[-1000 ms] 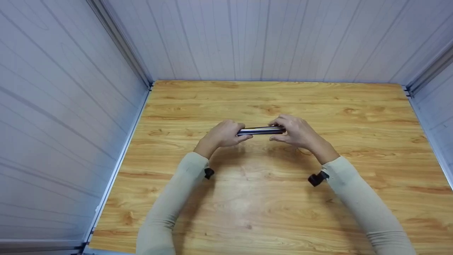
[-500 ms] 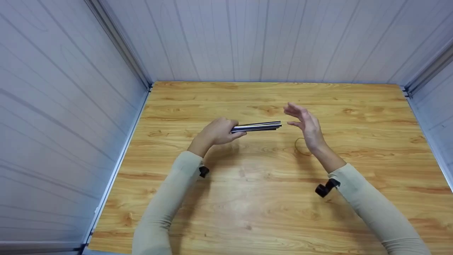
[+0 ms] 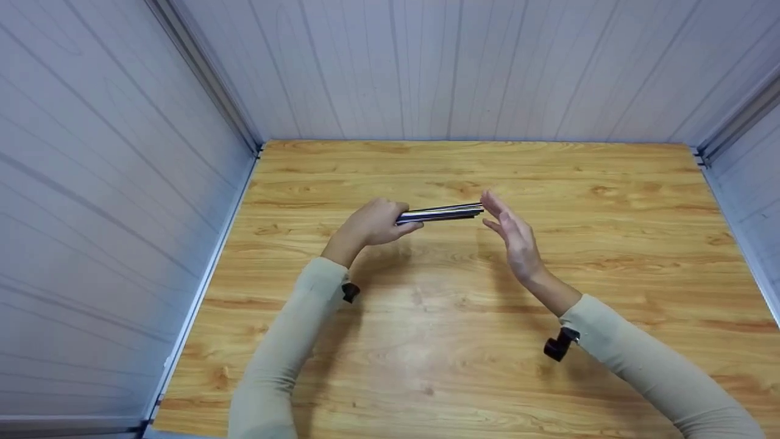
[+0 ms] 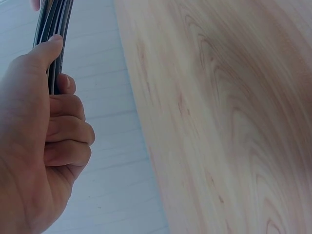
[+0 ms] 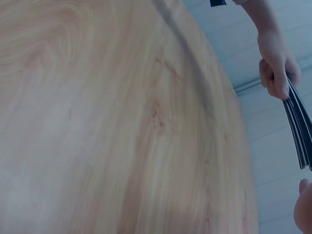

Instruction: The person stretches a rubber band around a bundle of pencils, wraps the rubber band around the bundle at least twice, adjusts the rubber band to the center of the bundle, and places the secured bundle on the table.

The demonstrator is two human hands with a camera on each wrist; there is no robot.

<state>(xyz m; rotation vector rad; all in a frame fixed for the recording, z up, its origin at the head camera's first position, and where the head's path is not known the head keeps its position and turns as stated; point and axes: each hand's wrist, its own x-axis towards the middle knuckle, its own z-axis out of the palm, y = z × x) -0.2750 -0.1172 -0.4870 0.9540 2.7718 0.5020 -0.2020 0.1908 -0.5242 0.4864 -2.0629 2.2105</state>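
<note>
My left hand grips the left end of a bundle of thin dark, shiny strips and holds it level above the wooden table. In the left wrist view the fingers and thumb of that hand curl round the bundle. My right hand is flat with straight fingers, palm facing left, right at the bundle's free right end; whether it touches is unclear. The right wrist view shows the bundle in the left hand and one right fingertip below it.
Pale panelled walls close in the table at the back and on both sides, with metal rails along the left edge and the right corner. Nothing else lies on the wood.
A second ago both hands held the bundle. The right hand let go, opened and swung away, then came back flat to the bundle's right end. The left hand raised the bundle slightly.
</note>
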